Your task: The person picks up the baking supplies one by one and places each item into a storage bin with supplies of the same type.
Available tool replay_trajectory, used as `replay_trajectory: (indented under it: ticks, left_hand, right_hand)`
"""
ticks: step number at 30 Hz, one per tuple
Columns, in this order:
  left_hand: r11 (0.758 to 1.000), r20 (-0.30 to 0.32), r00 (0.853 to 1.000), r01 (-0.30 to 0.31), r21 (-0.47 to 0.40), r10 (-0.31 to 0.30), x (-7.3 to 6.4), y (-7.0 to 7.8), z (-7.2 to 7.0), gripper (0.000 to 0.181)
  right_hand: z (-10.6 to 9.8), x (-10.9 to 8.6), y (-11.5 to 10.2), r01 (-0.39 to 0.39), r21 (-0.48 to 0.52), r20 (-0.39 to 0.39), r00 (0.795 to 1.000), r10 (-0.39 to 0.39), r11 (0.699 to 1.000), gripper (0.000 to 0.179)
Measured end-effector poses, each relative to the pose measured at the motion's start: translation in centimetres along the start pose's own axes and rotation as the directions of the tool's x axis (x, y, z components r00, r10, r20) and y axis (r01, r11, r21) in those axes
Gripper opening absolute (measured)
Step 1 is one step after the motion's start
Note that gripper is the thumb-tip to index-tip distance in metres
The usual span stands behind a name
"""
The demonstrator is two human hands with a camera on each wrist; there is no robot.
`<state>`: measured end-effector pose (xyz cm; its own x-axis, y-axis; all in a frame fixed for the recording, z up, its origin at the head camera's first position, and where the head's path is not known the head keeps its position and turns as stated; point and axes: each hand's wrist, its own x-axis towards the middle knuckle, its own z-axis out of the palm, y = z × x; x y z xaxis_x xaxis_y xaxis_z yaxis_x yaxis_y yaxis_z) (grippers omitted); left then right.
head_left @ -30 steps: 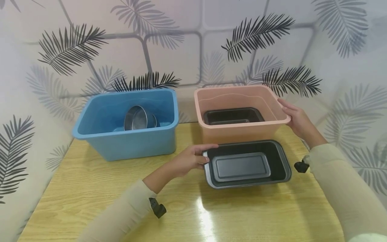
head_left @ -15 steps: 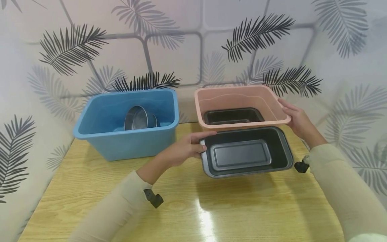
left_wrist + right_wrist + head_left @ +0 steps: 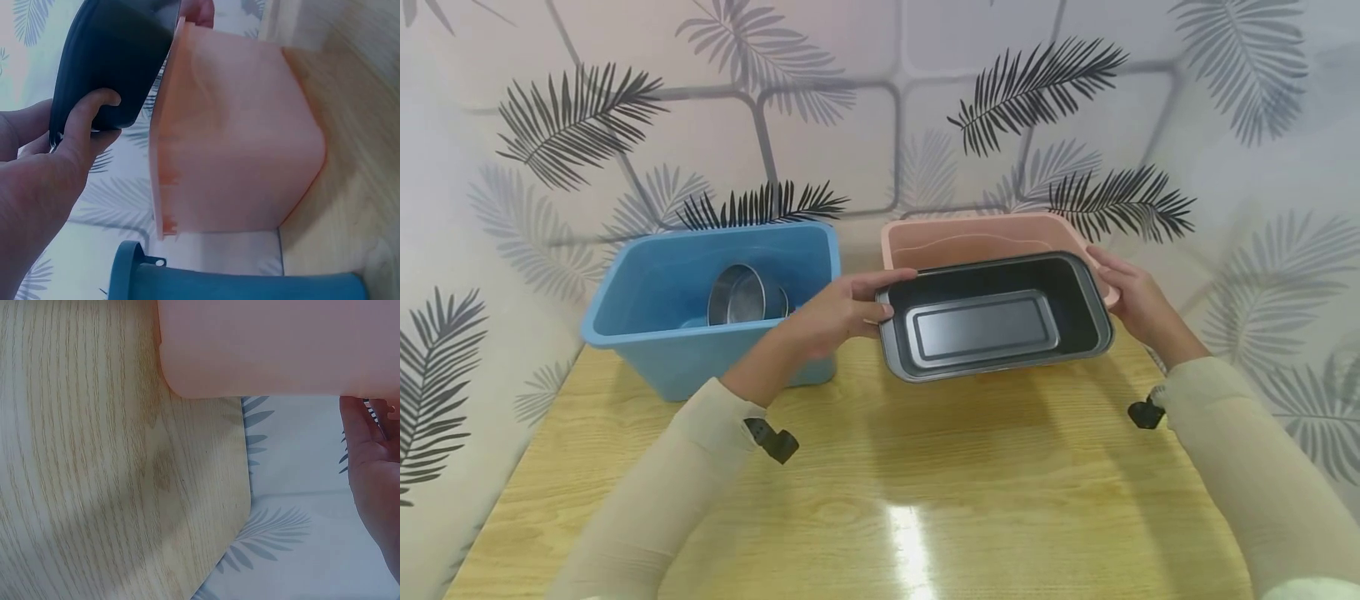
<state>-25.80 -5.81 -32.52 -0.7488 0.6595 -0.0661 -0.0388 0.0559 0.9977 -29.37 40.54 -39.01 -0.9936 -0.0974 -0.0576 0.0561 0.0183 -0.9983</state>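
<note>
My left hand [image 3: 831, 317] pinches the left end of a dark metal loaf pan [image 3: 985, 325], thumb on its near side. The pan is held up in the air, tilted so its inside shows, in front of and partly over the pink bin [image 3: 970, 229]. In the left wrist view the fingers curl against the pan's outer wall [image 3: 119, 56], above the bin's rim. At the bin's right end, my right hand [image 3: 1138, 300] holds the rim; the right wrist view shows that hand [image 3: 375, 469] against the bin's underside edge. Most of the bin's inside is hidden behind the pan.
A blue bin [image 3: 760, 358] stands left of the pink one, with round metal tins [image 3: 745, 296] inside. Both bins rest on a wooden table [image 3: 820, 517] against a leaf-patterned wall covering [image 3: 865, 150].
My left hand has lifted the loaf pan upward and slightly left, from in front of the pink bin to its rim. The dark pan inside the bin is now hidden. My right hand stays put.
</note>
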Motion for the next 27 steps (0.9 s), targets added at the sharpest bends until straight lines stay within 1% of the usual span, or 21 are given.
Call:
replay_trajectory:
  ticks: [5,8,13,16,18,22,27]
  left_hand:
    - [1.0,0.016,1.0,-0.008,0.009,0.008,1.3,1.2,-1.0,0.06]
    - [1.0,0.009,1.0,0.001,0.021,-0.001,2.1,1.6,-1.5,0.059]
    - [1.0,-0.008,0.999,0.031,-0.005,-0.031,3.6,2.1,-2.0,0.059]
    - [0.999,-0.01,1.0,0.027,-0.035,-0.028,4.5,2.3,-2.3,0.06]
    - [0.999,-0.011,1.0,0.02,-0.04,-0.02,5.1,2.4,-2.6,0.06]
    - [1.0,-0.023,1.0,0.02,-0.019,-0.02,6.0,2.6,-3.2,0.059]
    - [0.999,-0.058,0.997,0.045,0.03,-0.043,7.1,2.7,-3.7,0.058]
  right_hand:
    - [0.0,-0.1,0.1,0.002,-0.005,-0.004,1.0,-0.002,1.0,0.06]
    - [0.0,-0.1,0.1,0.003,0.017,0.004,1.0,-0.003,1.0,0.059]
    - [0.0,0.0,0.1,-0.005,0.029,0.011,1.0,0.005,1.0,0.06]
    - [0.0,0.0,0.1,-0.005,0.031,0.018,1.0,0.004,1.0,0.061]
    - [0.0,0.1,0.1,-0.006,0.028,0.023,1.0,0.005,1.0,0.061]
    - [0.0,0.1,0.1,-0.013,0.028,0.031,0.999,0.012,1.0,0.059]
    - [-0.1,-0.1,0.0,-0.021,0.023,0.047,0.999,0.02,0.999,0.058]
